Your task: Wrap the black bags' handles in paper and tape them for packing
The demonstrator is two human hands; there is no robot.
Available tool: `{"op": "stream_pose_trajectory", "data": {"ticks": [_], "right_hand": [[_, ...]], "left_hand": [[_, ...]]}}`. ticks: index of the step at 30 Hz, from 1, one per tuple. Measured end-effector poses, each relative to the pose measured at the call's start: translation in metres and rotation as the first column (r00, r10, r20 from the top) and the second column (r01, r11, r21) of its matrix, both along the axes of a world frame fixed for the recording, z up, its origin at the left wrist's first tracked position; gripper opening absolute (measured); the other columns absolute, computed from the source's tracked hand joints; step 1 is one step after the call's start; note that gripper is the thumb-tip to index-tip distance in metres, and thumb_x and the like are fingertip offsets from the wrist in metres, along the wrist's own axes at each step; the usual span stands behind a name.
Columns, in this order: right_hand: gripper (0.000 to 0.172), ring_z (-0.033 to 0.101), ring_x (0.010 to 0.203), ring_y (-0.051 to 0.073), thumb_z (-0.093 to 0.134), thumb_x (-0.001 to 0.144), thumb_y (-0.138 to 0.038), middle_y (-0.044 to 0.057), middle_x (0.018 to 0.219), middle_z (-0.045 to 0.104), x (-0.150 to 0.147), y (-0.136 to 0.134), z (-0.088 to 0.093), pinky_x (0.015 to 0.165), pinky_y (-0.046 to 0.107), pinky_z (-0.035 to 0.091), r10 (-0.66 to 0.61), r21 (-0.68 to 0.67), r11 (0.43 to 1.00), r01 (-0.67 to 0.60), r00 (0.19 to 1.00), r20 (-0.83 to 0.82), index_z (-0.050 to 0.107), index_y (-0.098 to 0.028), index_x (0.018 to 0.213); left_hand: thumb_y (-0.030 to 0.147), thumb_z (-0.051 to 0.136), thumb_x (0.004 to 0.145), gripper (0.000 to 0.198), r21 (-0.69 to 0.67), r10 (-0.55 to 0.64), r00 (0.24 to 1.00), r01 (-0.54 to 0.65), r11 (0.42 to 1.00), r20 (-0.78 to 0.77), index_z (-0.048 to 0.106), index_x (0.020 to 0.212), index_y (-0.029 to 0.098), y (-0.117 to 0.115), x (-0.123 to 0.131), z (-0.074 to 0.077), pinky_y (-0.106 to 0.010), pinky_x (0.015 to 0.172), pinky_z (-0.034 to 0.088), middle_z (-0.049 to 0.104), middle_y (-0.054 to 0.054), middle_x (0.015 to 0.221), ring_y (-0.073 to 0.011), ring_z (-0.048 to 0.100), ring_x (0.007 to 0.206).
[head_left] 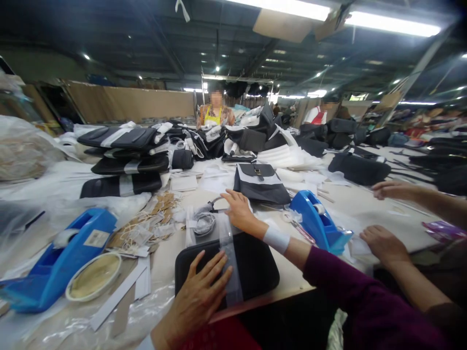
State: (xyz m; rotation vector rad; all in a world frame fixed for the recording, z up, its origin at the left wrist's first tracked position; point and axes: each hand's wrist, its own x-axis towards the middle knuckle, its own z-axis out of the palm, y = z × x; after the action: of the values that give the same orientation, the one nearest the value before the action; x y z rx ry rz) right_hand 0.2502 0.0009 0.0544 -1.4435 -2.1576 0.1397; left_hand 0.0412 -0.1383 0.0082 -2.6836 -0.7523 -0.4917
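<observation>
A single head-worn camera views the worktable [359, 204] from above its near edge, facing forward and down. The left hand [203, 290] and right hand [240, 212] appear at close range, near centre. The wide field spans a blue tape dispenser [64, 271] at left, a co-worker's hand [386, 244] at right and far ceiling lights [394, 24].

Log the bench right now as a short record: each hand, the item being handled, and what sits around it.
Left hand: laid palm-down on the black bag, fingers spread
Right hand: above the bag's far side, fingers extended; grip unclear
Handled item: black bag lying flat, crossed by a translucent strip
Beyond it: wrapped coil, buckled bag
Left side: blue tape dispenser, stacked black bags
Right side: second blue dispenser, another person's hand
</observation>
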Motion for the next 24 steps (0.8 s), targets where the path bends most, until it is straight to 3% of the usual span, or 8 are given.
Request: {"op": "stream_pose_trajectory", "data": {"ticks": [3, 6, 8, 10, 13, 17, 20, 24], "right_hand": [[0.05, 0.04, 0.13, 0.025, 0.051, 0.085, -0.021, 0.014, 0.139, 0.045, 0.025, -0.026, -0.004, 0.111, 0.043, 0.031, -0.149, -0.065, 0.989, 0.134, 0.933, -0.327, 0.046, -0.015, 0.135], [0.063, 0.041, 0.132, 0.028, 0.052, 0.085, -0.041, 0.016, 0.143, 0.041, 0.051, -0.059, -0.019, 0.111, 0.044, 0.034, -0.329, -0.294, 0.934, 0.205, 0.815, -0.478, 0.038, -0.014, 0.14], [0.079, 0.042, 0.132, 0.03, 0.056, 0.079, -0.052, 0.018, 0.147, 0.036, 0.062, -0.076, -0.031, 0.109, 0.043, 0.037, -0.423, -0.466, 0.868, 0.171, 0.747, -0.513, 0.032, -0.013, 0.144], [0.091, 0.044, 0.131, 0.03, 0.06, 0.074, -0.058, 0.02, 0.148, 0.036, 0.067, -0.085, -0.04, 0.109, 0.042, 0.038, -0.466, -0.575, 0.813, 0.093, 0.696, -0.547, 0.029, -0.01, 0.146], [0.093, 0.044, 0.131, 0.03, 0.062, 0.073, -0.059, 0.02, 0.145, 0.041, 0.065, -0.089, -0.043, 0.111, 0.042, 0.034, -0.481, -0.628, 0.778, -0.01, 0.634, -0.605, 0.033, -0.008, 0.145], [0.066, 0.038, 0.136, 0.027, 0.061, 0.081, -0.05, 0.011, 0.144, 0.046, 0.059, -0.09, -0.033, 0.117, 0.042, 0.024, -0.425, -0.575, 0.816, -0.056, 0.615, -0.664, 0.05, -0.017, 0.138], [0.056, 0.034, 0.139, 0.025, 0.059, 0.086, -0.045, 0.006, 0.146, 0.045, 0.054, -0.092, -0.027, 0.119, 0.041, 0.02, -0.387, -0.533, 0.842, -0.083, 0.596, -0.703, 0.053, -0.022, 0.136], [0.059, 0.031, 0.141, 0.023, 0.06, 0.086, -0.046, 0.004, 0.149, 0.041, 0.051, -0.099, -0.027, 0.12, 0.039, 0.019, -0.422, -0.558, 0.825, -0.094, 0.553, -0.718, 0.05, -0.023, 0.139]], "left_hand": [[0.012, 0.049, 0.088, 0.048, 0.014, 0.0, 1.0, 0.0, 1.0, -0.002, 0.05, 0.135, 0.023, 0.001, -0.002, -0.001, -0.05, 0.119, -0.006, 0.045, -0.004, 0.148, -0.0231, 0.03, 0.142], [0.001, 0.044, 0.084, 0.054, -0.004, 0.005, 0.998, -0.005, 1.0, 0.061, 0.052, 0.133, 0.023, 0.004, -0.006, -0.005, -0.047, 0.121, 0.001, 0.045, -0.002, 0.148, -0.0213, 0.03, 0.142], [0.0, 0.042, 0.084, 0.056, -0.002, 0.07, 0.981, -0.07, 0.998, 0.183, 0.049, 0.136, 0.022, 0.008, -0.01, -0.008, -0.043, 0.121, 0.006, 0.046, -0.004, 0.146, -0.0196, 0.033, 0.141], [0.009, 0.044, 0.088, 0.054, -0.043, 0.228, 0.899, -0.229, 0.973, 0.373, 0.042, 0.141, 0.02, 0.013, -0.017, -0.012, -0.041, 0.121, 0.012, 0.046, -0.008, 0.146, -0.0199, 0.035, 0.139], [0.035, 0.052, 0.09, 0.062, -0.337, 0.527, 0.644, -0.405, 0.85, 0.555, 0.032, 0.146, 0.02, 0.024, -0.029, -0.019, -0.048, 0.117, 0.026, 0.04, -0.013, 0.148, -0.0276, 0.036, 0.138], [0.058, 0.055, 0.081, 0.077, -0.799, 0.798, 0.408, -0.223, 0.558, 0.443, 0.034, 0.145, 0.022, 0.039, -0.042, -0.028, -0.051, 0.112, 0.036, 0.045, -0.012, 0.145, -0.0324, 0.047, 0.13], [0.061, 0.056, 0.078, 0.077, -0.9, 0.864, 0.323, -0.073, 0.43, 0.387, 0.042, 0.142, 0.022, 0.045, -0.044, -0.028, -0.048, 0.115, 0.032, 0.051, -0.009, 0.141, -0.0315, 0.045, 0.132], [0.058, 0.059, 0.078, 0.069, -0.915, 0.863, 0.33, 0.005, 0.403, 0.382, 0.047, 0.139, 0.028, 0.041, -0.045, -0.02, -0.048, 0.117, 0.025, 0.05, -0.001, 0.144, -0.0305, 0.04, 0.136]]}}
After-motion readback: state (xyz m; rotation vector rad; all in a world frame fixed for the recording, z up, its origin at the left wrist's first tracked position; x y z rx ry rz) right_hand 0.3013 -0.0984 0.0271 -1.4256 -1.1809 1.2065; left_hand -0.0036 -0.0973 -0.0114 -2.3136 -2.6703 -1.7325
